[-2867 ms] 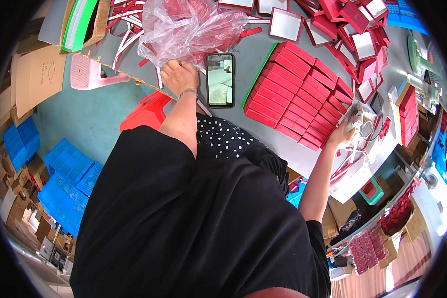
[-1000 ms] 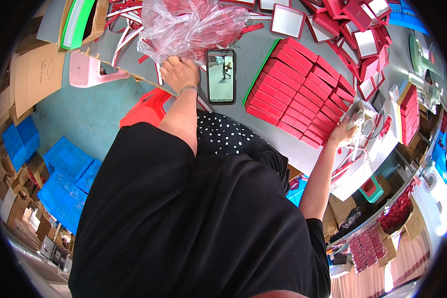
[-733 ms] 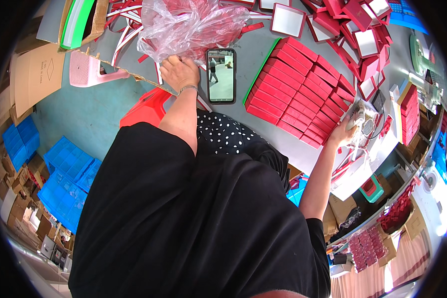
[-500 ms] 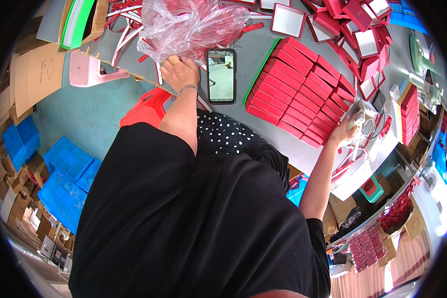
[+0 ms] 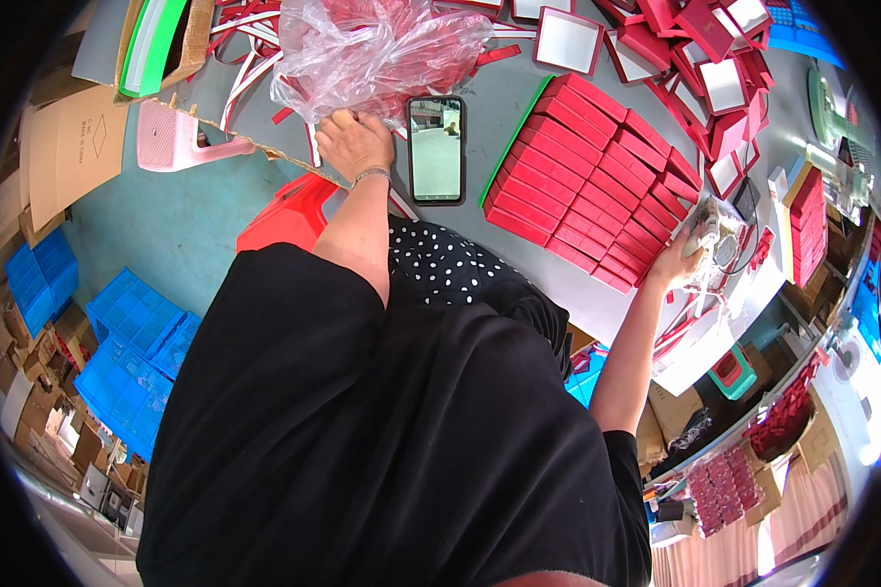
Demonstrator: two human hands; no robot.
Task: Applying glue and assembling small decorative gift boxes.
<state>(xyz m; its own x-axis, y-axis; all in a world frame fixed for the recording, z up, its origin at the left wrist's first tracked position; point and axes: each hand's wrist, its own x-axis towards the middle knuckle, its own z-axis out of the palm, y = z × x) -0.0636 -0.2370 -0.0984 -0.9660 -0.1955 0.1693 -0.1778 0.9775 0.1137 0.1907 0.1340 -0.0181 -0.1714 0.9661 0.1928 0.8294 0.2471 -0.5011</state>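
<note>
My left hand (image 5: 355, 144) rests on the grey table with its fingers curled, at the lower edge of a crumpled clear plastic bag (image 5: 362, 59). Whatever its fingers might hold is hidden. Just right of it lies a black-framed phone (image 5: 437, 152) with a lit screen. On the right, my right hand (image 5: 677, 259) is closed against the side of a small whitish device (image 5: 719, 227) with a dark cable; its fingertips are partly hidden. Between my hands, rows of narrow red boxes (image 5: 587, 181) stand packed together on a green-edged board (image 5: 512, 137).
Loose red-and-white box parts (image 5: 700, 68) are heaped at the far right, with red and white strips (image 5: 250, 73) at the far left. A red stool (image 5: 289, 215), a pink stool (image 5: 181, 142) and blue crates (image 5: 132, 342) stand left of the table. Another red stack (image 5: 808, 225) sits right.
The picture on the phone screen has changed slightly. Both my hands and the things around them stay in place.
</note>
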